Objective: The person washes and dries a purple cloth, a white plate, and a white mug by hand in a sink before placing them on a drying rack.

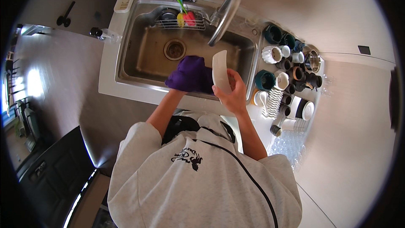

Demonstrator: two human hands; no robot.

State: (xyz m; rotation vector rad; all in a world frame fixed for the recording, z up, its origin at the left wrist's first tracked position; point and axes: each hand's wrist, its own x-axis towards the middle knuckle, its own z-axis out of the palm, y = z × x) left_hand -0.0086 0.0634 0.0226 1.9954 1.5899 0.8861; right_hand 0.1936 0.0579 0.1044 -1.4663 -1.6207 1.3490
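A white dish [221,71], seen nearly edge-on, is held in my right hand [233,91] above the near right part of the steel sink [148,84]. The thumb lies on its near side and the fingers curl behind it. A purple cloth [190,75] covers my left hand [179,91] almost wholly; only the wrist end shows below it. The cloth reaches right towards the dish, and whether it touches the dish cannot be told. Behind the hands is the round sink drain [175,50]. The curved faucet [225,17] arches over the sink's back right.
A wire rack [166,23] with colourful brushes hangs at the sink's back. Cups and pots crowd the right counter, among them a teal pot [265,80] and a white fluted cup [271,54]. A clear bottle [109,35] stands left. Bubble wrap [286,148] lies at the lower right.
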